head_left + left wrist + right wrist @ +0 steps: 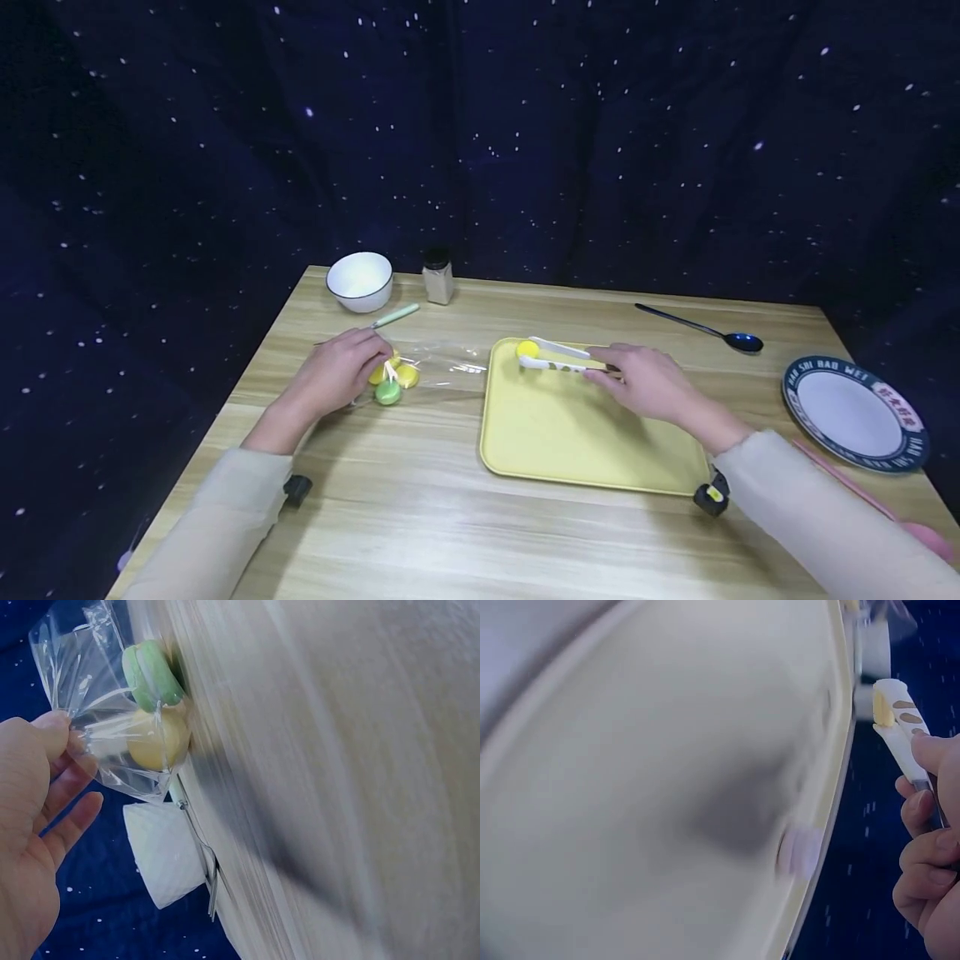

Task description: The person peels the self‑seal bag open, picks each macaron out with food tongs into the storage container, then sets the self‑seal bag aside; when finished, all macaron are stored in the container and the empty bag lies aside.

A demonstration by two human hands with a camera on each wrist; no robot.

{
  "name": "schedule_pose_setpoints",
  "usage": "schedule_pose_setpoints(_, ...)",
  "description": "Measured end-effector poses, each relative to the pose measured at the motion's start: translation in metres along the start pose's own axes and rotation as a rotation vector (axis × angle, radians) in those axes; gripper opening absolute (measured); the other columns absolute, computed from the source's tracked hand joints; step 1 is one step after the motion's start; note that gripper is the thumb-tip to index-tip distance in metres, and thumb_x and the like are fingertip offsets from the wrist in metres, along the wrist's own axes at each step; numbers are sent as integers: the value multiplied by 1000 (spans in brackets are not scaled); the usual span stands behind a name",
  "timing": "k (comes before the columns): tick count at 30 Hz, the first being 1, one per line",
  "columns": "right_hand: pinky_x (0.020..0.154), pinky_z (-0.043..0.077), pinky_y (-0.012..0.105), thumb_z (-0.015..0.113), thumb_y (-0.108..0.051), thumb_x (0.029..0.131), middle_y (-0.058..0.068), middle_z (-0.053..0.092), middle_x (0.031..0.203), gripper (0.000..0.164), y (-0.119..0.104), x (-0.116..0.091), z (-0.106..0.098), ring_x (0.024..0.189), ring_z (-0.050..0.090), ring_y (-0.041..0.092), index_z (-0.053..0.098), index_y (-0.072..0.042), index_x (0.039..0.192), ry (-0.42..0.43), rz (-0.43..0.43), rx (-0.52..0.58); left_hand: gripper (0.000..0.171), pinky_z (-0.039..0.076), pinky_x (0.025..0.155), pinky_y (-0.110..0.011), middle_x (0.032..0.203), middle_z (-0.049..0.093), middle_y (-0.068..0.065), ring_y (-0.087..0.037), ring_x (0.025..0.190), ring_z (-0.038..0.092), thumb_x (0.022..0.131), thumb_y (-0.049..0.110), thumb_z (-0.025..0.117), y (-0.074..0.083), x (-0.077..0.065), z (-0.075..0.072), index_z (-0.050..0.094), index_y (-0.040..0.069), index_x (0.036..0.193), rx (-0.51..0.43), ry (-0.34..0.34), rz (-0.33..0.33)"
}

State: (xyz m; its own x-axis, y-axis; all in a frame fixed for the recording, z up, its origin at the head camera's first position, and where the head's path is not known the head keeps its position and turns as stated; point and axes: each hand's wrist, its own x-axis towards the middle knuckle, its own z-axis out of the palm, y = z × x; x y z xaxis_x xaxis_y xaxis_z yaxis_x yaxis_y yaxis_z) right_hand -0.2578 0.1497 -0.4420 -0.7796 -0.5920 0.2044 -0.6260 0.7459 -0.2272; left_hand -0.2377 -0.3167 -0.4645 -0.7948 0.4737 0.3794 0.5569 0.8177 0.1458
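We see the yellow macaron (527, 349) pinched between the tips of the tongs (562, 367), over the far left corner of the tray (585, 450). The fingers of our right hand (645, 381) grip the tongs; slackening could drop the macaron, over-squeezing could crack it. Our left hand (341, 371) pinches the clear bag (450, 362) on the table (420, 517); a tug could spill its macarons (387, 392).

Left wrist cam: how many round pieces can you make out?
2: a green piece and, just below it in that view, a yellow piece, both in the clear bag the left hand pinches. More may be hidden behind them.
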Motion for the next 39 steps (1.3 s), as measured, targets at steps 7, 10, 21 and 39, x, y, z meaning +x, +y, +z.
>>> schedule_pose_setpoints(7, 80, 52, 50, 62, -39, 92, 14, 67, 111, 45, 28, -39, -12, 94, 65, 29, 64, -5, 122, 2, 70, -34, 9, 50, 85, -36, 100, 61, 9, -12, 100, 56, 92, 15, 63, 0, 0, 1, 65, 20, 99, 0, 6, 0)
schedule_pose_setpoints(10, 75, 53, 48, 63, -38, 92, 13, 68, 107, 44, 32, -46, -10, 85, 66, 24, 64, -5, 121, -5, 85, -40, 8, 50, 85, -36, 99, 61, 8, -13, 100, 57, 93, 16, 63, 0, 1, 1, 66, 19, 99, -9, 14, 8)
schedule_pose_setpoints(21, 66, 54, 44, 61, -41, 92, 11, 69, 103, 44, 33, -49, 0, 77, 65, 19, 66, -6, 119, -16, 112, -57, 6, 49, 85, -36, 97, 60, 8, -13, 98, 57, 93, 16, 63, 0, 1, 1, 65, 19, 98, 3, 7, 8)
schedule_pose_setpoints(39, 41, 30, 27, 61, -44, 91, -3, 53, 73, 48, 30, -74, -15, 50, 39, 9, 63, -6, 121, -66, 220, -39, 7, 50, 82, -36, 96, 59, 10, -11, 96, 56, 93, 16, 62, 1, 1, 0, 66, 19, 98, -1, -4, -5)
